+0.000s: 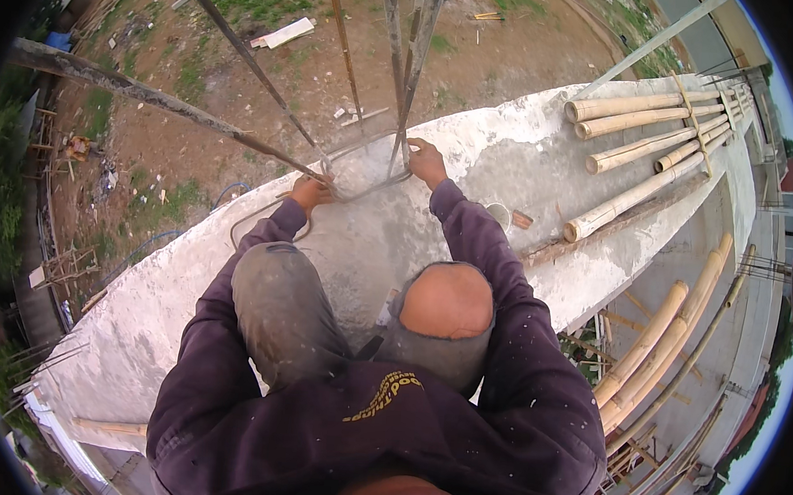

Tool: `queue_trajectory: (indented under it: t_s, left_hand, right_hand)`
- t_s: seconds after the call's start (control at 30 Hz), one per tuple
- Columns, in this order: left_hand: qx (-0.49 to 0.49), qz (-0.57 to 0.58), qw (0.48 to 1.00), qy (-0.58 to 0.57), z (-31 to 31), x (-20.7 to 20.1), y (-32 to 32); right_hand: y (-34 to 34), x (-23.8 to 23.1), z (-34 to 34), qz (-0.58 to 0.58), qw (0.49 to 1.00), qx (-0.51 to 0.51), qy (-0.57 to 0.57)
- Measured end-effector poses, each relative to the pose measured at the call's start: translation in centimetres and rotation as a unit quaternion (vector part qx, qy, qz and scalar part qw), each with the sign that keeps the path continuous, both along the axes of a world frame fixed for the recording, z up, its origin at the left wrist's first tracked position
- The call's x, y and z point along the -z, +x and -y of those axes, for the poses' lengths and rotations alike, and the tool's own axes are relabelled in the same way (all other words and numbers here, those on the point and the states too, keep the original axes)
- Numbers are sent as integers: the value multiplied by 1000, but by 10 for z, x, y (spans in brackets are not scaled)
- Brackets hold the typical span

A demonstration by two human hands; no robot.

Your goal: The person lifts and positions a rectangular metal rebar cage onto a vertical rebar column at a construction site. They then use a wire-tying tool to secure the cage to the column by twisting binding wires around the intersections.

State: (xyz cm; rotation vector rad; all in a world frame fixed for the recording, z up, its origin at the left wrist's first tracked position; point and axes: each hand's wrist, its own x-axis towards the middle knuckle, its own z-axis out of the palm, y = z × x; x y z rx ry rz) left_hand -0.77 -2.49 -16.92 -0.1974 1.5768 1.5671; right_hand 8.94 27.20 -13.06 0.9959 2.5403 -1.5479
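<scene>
We are crouching on the concrete ledge [547, 166], left hand [312, 191] and right hand [426, 161] both closed around the bent wire loop [364, 187] at the upright rebars [406, 67]; we are keeping it snug and level.

Inspector: Upper garment?
Recorder: Dark purple long-sleeved sweatshirt [377, 419], flecked with pale specks, a curved yellow print on the front.
Inspector: Legs?
Recorder: Grey trousers [283, 313], dusty, the right knee torn open. Both hands [312, 191] bare, cuffs at the wrists.
</scene>
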Motion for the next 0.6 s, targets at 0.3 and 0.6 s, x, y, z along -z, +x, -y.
queue_trajectory:
  t_s: [0.3,0.6]
  left_hand:
    - [22,42,997,-56,-2,1,-7]
    - [205,-139,926,-284,-21,10,-35]
  right_hand:
    - [-2,16,-14,45,998,-6,-40]
    - [-2,15,-13,28,994,23,-99]
